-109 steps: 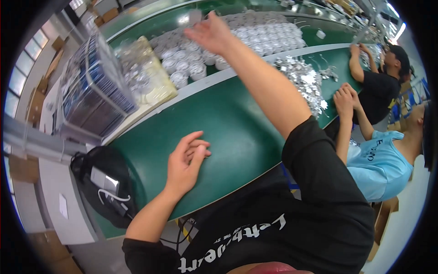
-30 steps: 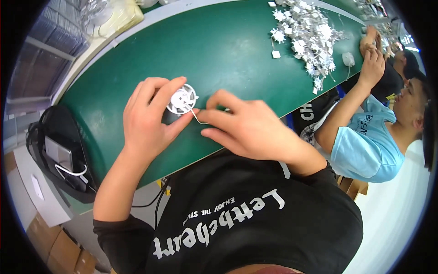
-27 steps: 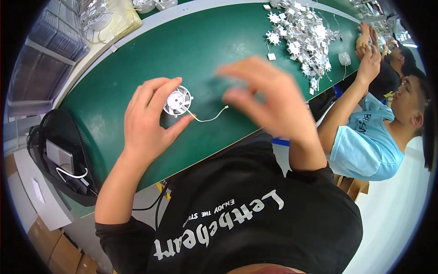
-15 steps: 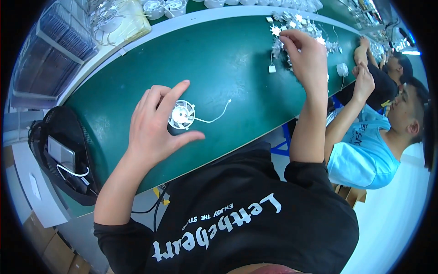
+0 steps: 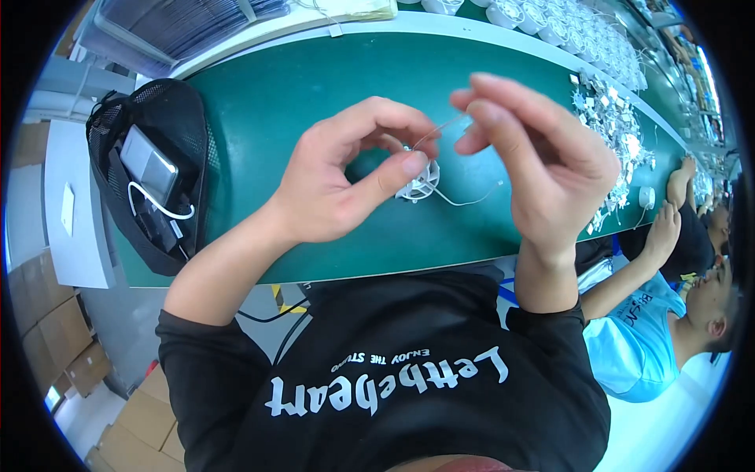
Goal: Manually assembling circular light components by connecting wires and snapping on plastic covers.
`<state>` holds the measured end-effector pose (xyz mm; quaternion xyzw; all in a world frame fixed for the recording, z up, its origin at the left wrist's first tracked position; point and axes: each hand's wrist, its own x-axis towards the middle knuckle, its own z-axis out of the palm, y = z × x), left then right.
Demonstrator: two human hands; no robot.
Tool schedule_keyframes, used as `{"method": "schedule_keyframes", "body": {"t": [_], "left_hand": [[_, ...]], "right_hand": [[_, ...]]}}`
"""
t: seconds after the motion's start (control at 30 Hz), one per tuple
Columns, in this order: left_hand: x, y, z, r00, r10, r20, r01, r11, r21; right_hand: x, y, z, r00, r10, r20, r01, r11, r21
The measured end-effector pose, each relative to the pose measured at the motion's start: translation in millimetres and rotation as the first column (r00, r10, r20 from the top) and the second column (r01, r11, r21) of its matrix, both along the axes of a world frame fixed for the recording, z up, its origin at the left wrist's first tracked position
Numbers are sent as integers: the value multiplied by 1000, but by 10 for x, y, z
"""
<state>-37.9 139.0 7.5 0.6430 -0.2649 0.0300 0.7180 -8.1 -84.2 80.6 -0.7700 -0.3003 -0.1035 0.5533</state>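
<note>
Keep the thin wire lightly taut, clear of the white slotted ring lying toward the front edge of the worktop, right hand pinching it, left hand curled, its grip unclear.

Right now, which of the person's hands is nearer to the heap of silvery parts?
Right. The right hand is raised just left of the heap; the left hand is farther left, by the white fan-shaped part.
</note>
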Motion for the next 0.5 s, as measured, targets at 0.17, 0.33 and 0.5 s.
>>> {"method": "schedule_keyframes", "body": {"t": [0.17,0.33,0.5], "left_hand": [[37,119,36,914,-286,-287,216,943,-252],[-15,70,153,871,-307,-382,173,922,-347],[-5,61,217,836,-212,-506,123,971,-203]], "right_hand": [[75,-24,-78,985,-145,-89,155,982,111],[114,-170,-191,940,-278,-199,308,941,139],[186,-247,-319,875,-387,293,424,903,-75]]}}
